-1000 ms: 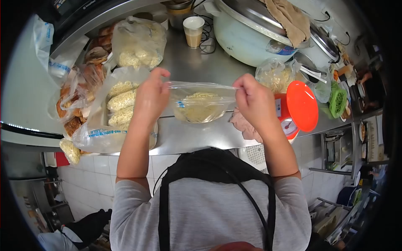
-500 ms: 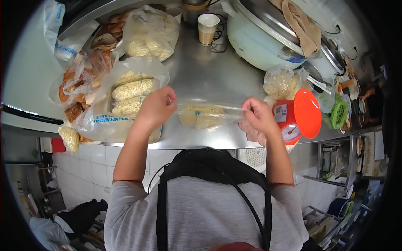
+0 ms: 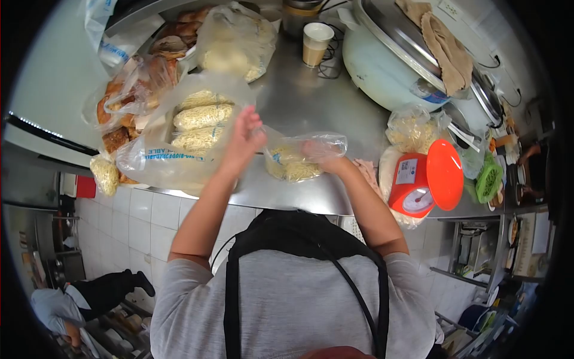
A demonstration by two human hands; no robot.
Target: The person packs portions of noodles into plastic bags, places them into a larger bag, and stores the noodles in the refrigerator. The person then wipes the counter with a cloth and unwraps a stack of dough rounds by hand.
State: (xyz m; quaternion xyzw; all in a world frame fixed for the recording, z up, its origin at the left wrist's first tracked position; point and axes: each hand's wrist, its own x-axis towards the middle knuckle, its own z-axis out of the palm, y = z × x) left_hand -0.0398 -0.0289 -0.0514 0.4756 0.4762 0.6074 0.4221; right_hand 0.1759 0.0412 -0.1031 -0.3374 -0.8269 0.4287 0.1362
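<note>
A clear plastic bag of pale noodles (image 3: pixel 294 169) lies on the steel counter in front of me. My right hand (image 3: pixel 323 152) is at the bag's right end, under or behind its clear film, which blurs the fingers. Just left of the bag, my left hand (image 3: pixel 247 136) is raised with fingers apart and nothing in it. Beside that hand, a larger open plastic bag (image 3: pixel 173 154) holds several bundles of noodles (image 3: pixel 204 117). To the right stands a red scale (image 3: pixel 411 184) with a round red pan (image 3: pixel 444 175).
A paper cup (image 3: pixel 316 45) stands at the back beside a black cable. Behind on the right is a big pale pot (image 3: pixel 382 72) with a brown cloth (image 3: pixel 445 51). Bagged browned food (image 3: pixel 128 99) lies left. Another person (image 3: pixel 78 302) is at lower left.
My left hand has let go of the film and opened. My right hand has moved left, over the noodle bag, whose film is no longer stretched. The view has shifted slightly.
</note>
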